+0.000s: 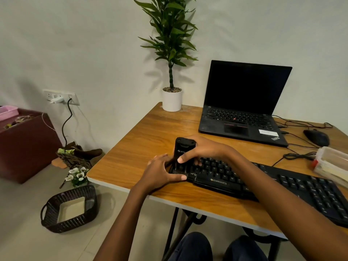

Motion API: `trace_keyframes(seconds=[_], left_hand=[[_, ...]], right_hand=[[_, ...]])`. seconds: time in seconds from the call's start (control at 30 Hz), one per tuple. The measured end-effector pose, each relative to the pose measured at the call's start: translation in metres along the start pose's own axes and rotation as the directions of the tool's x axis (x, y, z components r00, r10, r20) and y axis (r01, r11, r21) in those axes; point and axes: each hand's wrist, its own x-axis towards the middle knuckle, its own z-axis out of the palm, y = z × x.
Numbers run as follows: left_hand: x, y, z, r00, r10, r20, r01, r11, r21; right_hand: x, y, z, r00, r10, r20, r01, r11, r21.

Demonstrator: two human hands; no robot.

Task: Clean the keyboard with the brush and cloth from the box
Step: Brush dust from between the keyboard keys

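Note:
A black keyboard [282, 187] lies slantwise along the front of the wooden table [150, 136]. My right hand [203, 149] grips a black brush [181, 153] that stands upright, its bristles down on the keyboard's left end. My left hand [162, 172] holds that left end of the keyboard, thumb along the front edge and fingers spread by the corner. A clear plastic box [333, 164] sits at the table's right edge. No cloth shows in view.
An open black laptop [243, 110] stands behind the keyboard, with a black mouse [316, 137] and loose cables to its right. A potted plant [172, 98] occupies the far left corner. On the floor sits a dark woven basket [69, 209].

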Motion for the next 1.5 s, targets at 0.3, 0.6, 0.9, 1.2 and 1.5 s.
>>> trace_keyframes(seconds=[0.3,0.6,0.9,1.2,1.5], left_hand=[[0.0,0.001,-0.002,1.0,-0.014,-0.005,0.014,1.0,0.02],[-0.002,0.007,-0.003,1.0,-0.027,0.006,0.026,0.997,0.068],[-0.003,0.007,-0.003,0.999,-0.023,0.021,0.022,0.998,0.053],[-0.001,0.006,-0.002,0.998,-0.052,0.018,0.051,0.997,0.051],[0.0,0.002,-0.001,0.998,-0.06,0.014,0.059,0.997,0.048]], right_hand=[[-0.011,0.009,-0.003,0.987,-0.009,-0.162,0.017,0.999,0.045],[-0.03,0.02,-0.007,0.989,0.032,-0.142,-0.01,0.988,0.154],[-0.033,0.017,-0.009,0.989,0.03,-0.143,-0.018,0.996,0.084],[-0.035,0.019,-0.015,0.999,0.015,-0.047,-0.013,0.999,0.04],[-0.032,0.025,-0.022,0.999,0.028,-0.032,-0.028,1.0,-0.003]])
